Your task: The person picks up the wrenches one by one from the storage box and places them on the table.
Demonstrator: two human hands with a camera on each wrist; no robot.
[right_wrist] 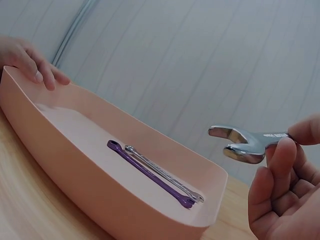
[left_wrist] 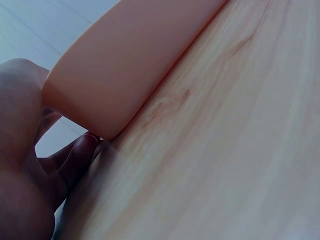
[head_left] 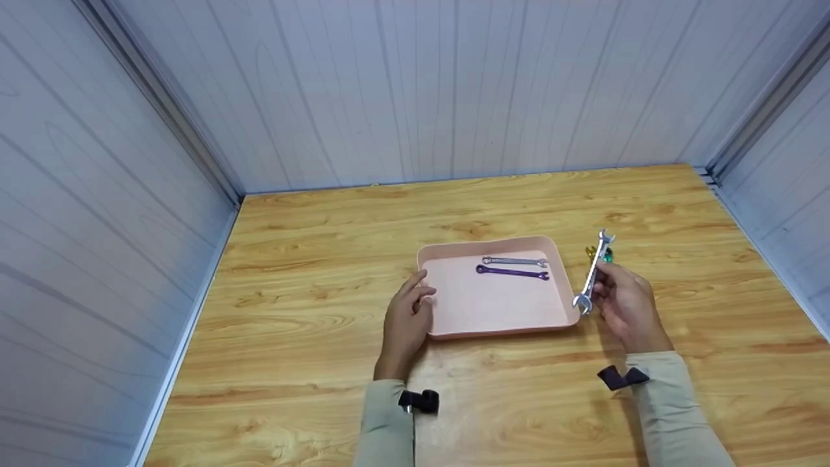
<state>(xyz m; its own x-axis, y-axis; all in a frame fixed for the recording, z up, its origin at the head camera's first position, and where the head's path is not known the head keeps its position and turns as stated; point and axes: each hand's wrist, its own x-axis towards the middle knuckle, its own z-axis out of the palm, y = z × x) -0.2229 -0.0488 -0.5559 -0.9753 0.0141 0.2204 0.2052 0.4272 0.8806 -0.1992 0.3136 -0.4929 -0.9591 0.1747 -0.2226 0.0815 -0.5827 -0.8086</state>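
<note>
My right hand (head_left: 628, 305) pinches a silver open-end wrench (head_left: 591, 275) just beyond the tray's right wall. Both ends of this wrench have open forks, and the near one shows large in the right wrist view. A pink rectangular tray (head_left: 496, 318) sits on the table. My left hand (head_left: 407, 321) grips its left wall, fingers hooked over the rim and thumb outside. Inside the tray, toward the back right, a purple combination wrench (head_left: 512, 272) lies alongside a smaller silver combination wrench (head_left: 515, 261).
Behind my right hand, a gold tool end (head_left: 590, 251) and a green tool end (head_left: 608, 255) show on the wooden table (head_left: 311, 272); the rest of them is hidden. Pale panel walls (head_left: 421, 91) enclose the table at the back and both sides.
</note>
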